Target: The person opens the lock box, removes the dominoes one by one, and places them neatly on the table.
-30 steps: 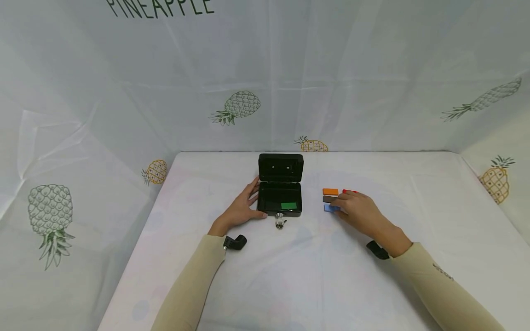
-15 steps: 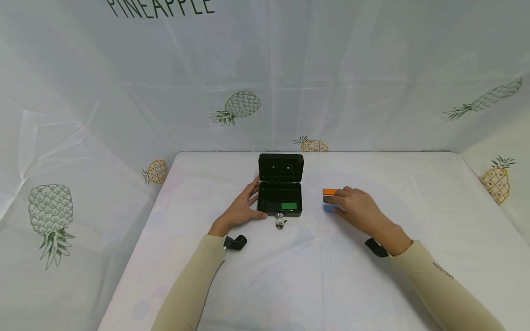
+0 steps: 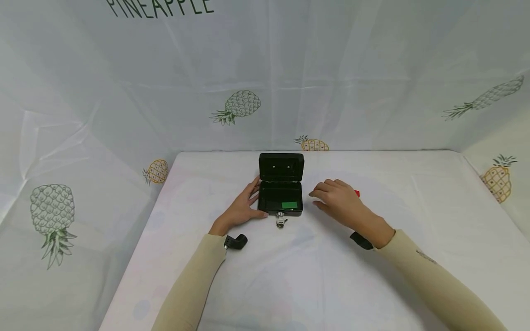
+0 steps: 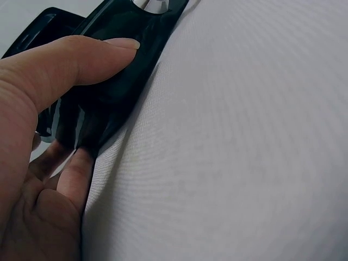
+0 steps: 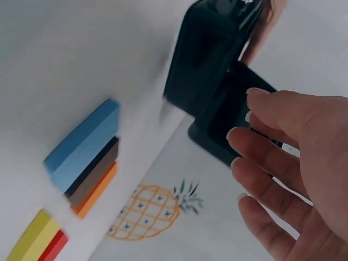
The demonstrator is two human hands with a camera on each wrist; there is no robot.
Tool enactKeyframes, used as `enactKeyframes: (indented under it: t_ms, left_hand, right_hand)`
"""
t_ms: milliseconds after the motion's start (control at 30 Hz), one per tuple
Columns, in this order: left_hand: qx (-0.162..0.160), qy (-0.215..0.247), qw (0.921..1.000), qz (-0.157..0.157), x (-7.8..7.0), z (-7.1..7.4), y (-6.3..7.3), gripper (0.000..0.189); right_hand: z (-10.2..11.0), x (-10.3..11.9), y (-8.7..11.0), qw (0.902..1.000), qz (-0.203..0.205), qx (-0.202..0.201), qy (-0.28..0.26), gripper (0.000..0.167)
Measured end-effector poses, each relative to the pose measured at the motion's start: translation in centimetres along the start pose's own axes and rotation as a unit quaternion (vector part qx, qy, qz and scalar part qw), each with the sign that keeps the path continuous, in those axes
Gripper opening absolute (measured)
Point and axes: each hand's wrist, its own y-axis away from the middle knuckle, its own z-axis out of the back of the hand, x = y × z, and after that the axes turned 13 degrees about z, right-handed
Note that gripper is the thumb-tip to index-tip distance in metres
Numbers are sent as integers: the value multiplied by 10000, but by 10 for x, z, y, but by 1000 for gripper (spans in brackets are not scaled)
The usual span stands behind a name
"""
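A black metal cash box [image 3: 280,184] stands with its lid up, a green block [image 3: 289,205] in it and a key [image 3: 281,222] hanging at its front lock. My left hand [image 3: 241,209] grips the box's left front corner, thumb [image 4: 103,57] on the front and fingers along the side. Between box and blocks, my right hand [image 3: 341,202] hovers with relaxed, slightly bent fingers and holds nothing. The right wrist view shows blue [image 5: 84,144], grey-brown [image 5: 93,169] and orange [image 5: 95,191] blocks lined up, plus yellow [image 5: 31,236] and red [image 5: 53,246] ones. From the head, my right hand hides most of them.
A white cloth covers the table [image 3: 281,285]. Behind it and at both sides hangs a white curtain [image 3: 364,82] printed with pineapples. The table's back edge runs just behind the raised lid.
My right hand has left the blocks and moved left toward the box, over the orange, grey-brown and blue blocks. My left hand and the box have stayed in place.
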Motion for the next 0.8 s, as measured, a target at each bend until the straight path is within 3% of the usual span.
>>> enactKeyframes:
  t_ms: [433, 800]
  left_hand:
    - [39, 41, 10000, -31, 0, 1, -1, 123]
    - [122, 141, 9998, -61, 0, 1, 2, 122]
  right_hand:
    - [-9, 12, -38, 9971, 372, 657, 102, 28]
    - [-23, 12, -55, 9897, 706, 1236, 170, 23]
